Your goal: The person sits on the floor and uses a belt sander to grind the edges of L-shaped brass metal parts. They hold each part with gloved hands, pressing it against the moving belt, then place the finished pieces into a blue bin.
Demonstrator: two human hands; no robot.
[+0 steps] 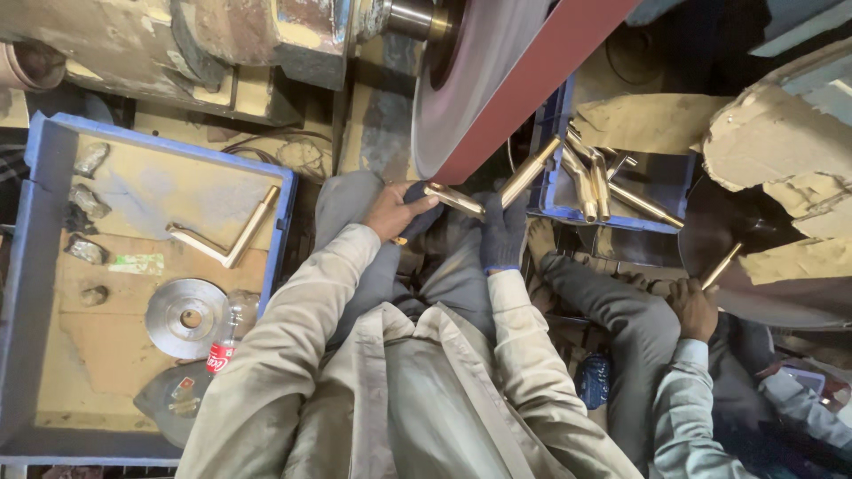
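A grimy workshop corner, seen from above and packed tight. A big worn machine housing (177,40) with chipped cream paint runs along the top, its steel shaft (410,16) catching the light. On the left sits a blue tray (35,266) lined with dusty cardboard, with grey stones (87,160) along one edge and a round metal disc (186,317) lower down. A second blue crate (555,191) stands on the right, beside crumpled cardboard (781,151). Light is flat and dull.

Tight spot at the belt

The red belt (524,89) blocks the top; a co-worker's arm (683,390) crowds the right; room stays over the blue tray (35,266).
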